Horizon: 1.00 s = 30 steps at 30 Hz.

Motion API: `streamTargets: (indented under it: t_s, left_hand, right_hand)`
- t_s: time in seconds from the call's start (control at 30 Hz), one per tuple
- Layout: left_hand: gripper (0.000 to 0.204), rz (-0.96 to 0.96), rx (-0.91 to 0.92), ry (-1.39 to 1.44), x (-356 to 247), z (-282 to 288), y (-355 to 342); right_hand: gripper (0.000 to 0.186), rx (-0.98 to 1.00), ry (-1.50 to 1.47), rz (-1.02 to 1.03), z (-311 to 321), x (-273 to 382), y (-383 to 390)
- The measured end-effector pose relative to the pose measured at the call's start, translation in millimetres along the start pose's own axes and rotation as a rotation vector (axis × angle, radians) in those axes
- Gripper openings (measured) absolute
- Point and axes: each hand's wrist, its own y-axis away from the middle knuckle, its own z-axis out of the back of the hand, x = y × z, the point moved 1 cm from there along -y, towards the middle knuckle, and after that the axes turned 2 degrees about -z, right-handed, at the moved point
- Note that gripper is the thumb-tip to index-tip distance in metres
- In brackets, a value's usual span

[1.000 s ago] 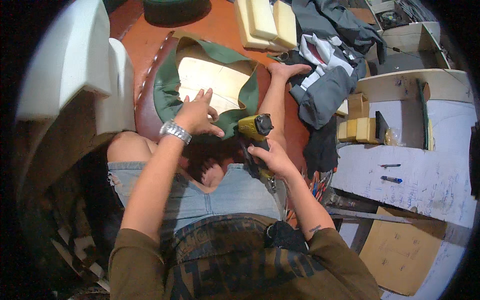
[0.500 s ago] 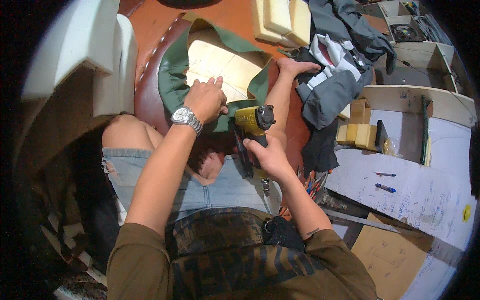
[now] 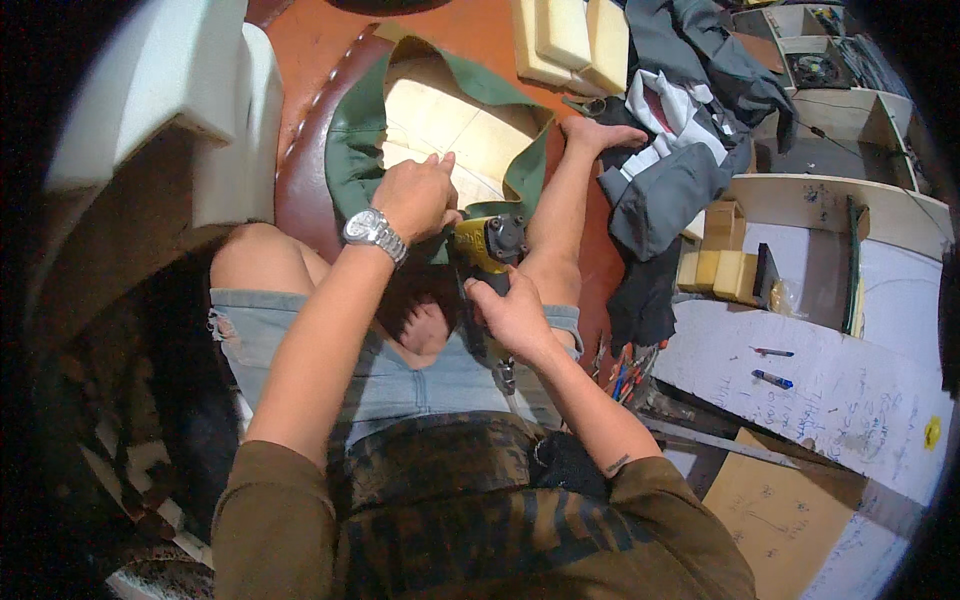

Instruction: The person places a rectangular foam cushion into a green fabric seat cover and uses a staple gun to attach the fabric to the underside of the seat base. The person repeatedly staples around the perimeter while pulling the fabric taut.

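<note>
A green fabric cover [image 3: 352, 145] lies in front of me, its raised edge ringing a pale panel [image 3: 450, 115] marked with drawn lines. My left hand [image 3: 415, 197], with a watch at the wrist, grips the near edge of this cover; the fingertips reach over the panel and partly hide the fold. In my right hand [image 3: 512, 312] is a yellow and black air staple gun [image 3: 488, 238], its handle wrapped by my fingers. The gun's head is beside my left hand, close to the cover's near edge. A metal hose fitting [image 3: 505, 378] shows below the handle.
A dark red padded surface [image 3: 300, 190] lies under the cover. White foam pieces [image 3: 235, 130] stand at left, yellow foam blocks [image 3: 570, 45] at the back. Grey cloth [image 3: 660, 200] lies right, beside a white board [image 3: 740, 350] with pens. My bare legs flank the work.
The staple gun in my right hand has moved left and slightly down, closer to my left hand. My left hand keeps its grip on the cover's edge.
</note>
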Motion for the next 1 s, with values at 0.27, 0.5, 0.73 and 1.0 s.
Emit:
streamTargets:
  t_s: [0.27,0.5,0.73,1.0]
  left_hand:
    - [0.039,-0.066,0.21,0.162,27.4,7.6,-3.9]
    - [0.02,-0.06,-0.13,0.142,16.6,3.0,11.2]
    - [0.028,-0.047,-0.02,0.065,17.2,3.8,6.6]
    - [0.021,0.006,0.006,0.154,19.4,7.3,3.4]
  right_hand:
    - [0.04,0.043,-0.007,-0.102,1.8,-4.6,-1.6]
    - [0.039,0.041,-0.076,-0.12,-1.9,4.9,5.8]
    - [0.044,-0.018,0.012,0.043,-14.8,3.8,1.7]
    - [0.05,0.025,0.15,0.041,-12.7,12.8,2.2]
